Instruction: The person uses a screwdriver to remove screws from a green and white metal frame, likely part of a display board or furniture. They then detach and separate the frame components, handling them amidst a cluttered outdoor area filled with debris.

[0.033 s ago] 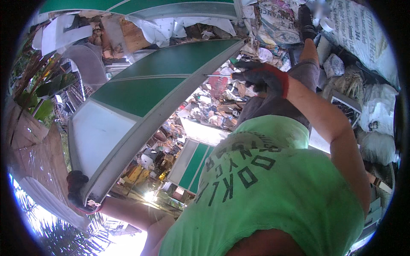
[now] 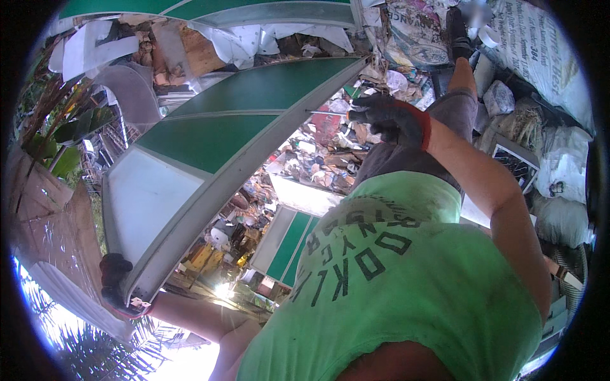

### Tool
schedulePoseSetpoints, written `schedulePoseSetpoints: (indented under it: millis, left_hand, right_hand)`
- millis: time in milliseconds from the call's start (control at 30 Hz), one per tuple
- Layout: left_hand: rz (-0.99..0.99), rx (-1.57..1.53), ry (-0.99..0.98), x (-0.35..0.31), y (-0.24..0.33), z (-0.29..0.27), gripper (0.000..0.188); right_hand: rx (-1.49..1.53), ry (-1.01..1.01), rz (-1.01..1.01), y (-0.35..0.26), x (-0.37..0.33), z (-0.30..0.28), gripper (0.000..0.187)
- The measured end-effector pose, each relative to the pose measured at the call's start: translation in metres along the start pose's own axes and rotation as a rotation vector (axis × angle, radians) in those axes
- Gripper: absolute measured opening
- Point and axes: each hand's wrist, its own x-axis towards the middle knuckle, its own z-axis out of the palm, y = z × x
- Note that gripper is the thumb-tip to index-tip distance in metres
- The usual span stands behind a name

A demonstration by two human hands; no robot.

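A long door-like panel (image 2: 257, 140) with green and white sheets in a grey metal frame stretches from lower left to upper middle. At its lower-left end, my left hand (image 2: 116, 286), in a dark glove with a red cuff, is closed around the frame's corner. My right hand (image 2: 391, 119), gloved the same way, grips a screwdriver (image 2: 327, 113). The thin metal shaft points left, its tip at the frame's near side edge; I cannot tell whether it sits in a screw. The fingers cover most of the handle.
Scattered scrap and litter (image 2: 311, 159) covers the ground below the panel. Another green-and-white panel (image 2: 283, 244) lies there, and a further green panel (image 2: 273, 11) is at the top. Stuffed sacks (image 2: 540, 51) stand on the right, cardboard (image 2: 57, 222) on the left.
My right hand and the screwdriver have shifted very slightly to the right, and the fingers are turned a little. My left hand and the panel stay where they were.
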Motion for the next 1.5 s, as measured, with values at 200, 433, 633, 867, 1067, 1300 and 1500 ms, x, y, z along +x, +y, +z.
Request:
schedulePoseSetpoints:
  millis: [200,433,633,867,1067,1300,1500]
  left_hand:
    - [-0.066,0.054,0.046,-0.001,-0.002,-0.002,0.041]
    - [-0.238,0.678,-0.058,-0.025,-0.005,-0.019,0.04]
    - [-0.173,0.243,0.038,-0.03,0.002,-0.008,0.04]
    - [0.006,-0.013,-0.022,-0.023,0.005,-0.005,0.045]
    - [0.015,0.1,0.036,-0.028,0.006,-0.007,0.048]
    - [0.065,0.232,-0.026,-0.02,0.008,-0.003,0.049]
    - [-0.009,0.228,-0.024,-0.024,0.003,-0.015,0.051]
  right_hand:
    - [-0.11,-0.063,-0.046,0.04,0.026,0.0,0.044]
    - [-2.151,0.185,-0.664,-0.029,0.016,0.003,0.056]
    - [-0.82,0.068,-0.377,-0.025,0.019,0.005,0.041]
    - [-0.035,-0.026,0.104,0.021,0.018,-0.02,0.036]
    - [0.184,-0.234,0.247,0.04,0.043,-0.042,0.045]
    - [-0.883,-0.008,-0.331,0.05,0.046,-0.045,0.043]
    - [-1.557,0.314,-0.8,0.036,0.028,-0.021,0.049]
